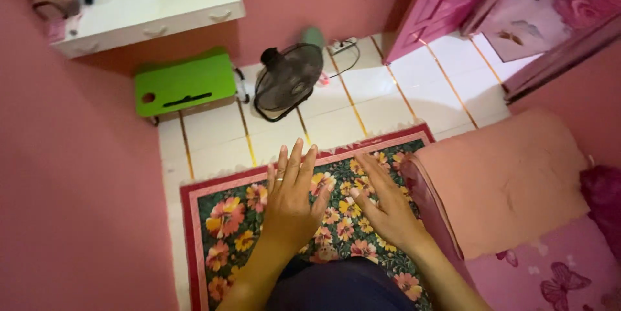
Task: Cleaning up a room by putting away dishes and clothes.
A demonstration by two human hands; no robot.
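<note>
Both hands, left [291, 204] and right [381, 204], hover open, empty, above the floral rug [226, 220].

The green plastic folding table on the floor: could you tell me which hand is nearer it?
Left. The left hand lies below-right of the green table; the right hand lies farther right.

Home bedrm — bed [511, 182], floral rug [226, 220], fan [288, 78]

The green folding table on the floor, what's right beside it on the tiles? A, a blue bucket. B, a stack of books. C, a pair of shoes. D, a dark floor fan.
D: the green folding table lies on the white tiled floor with a dark floor fan just to its right, beyond the floral rug.
</note>
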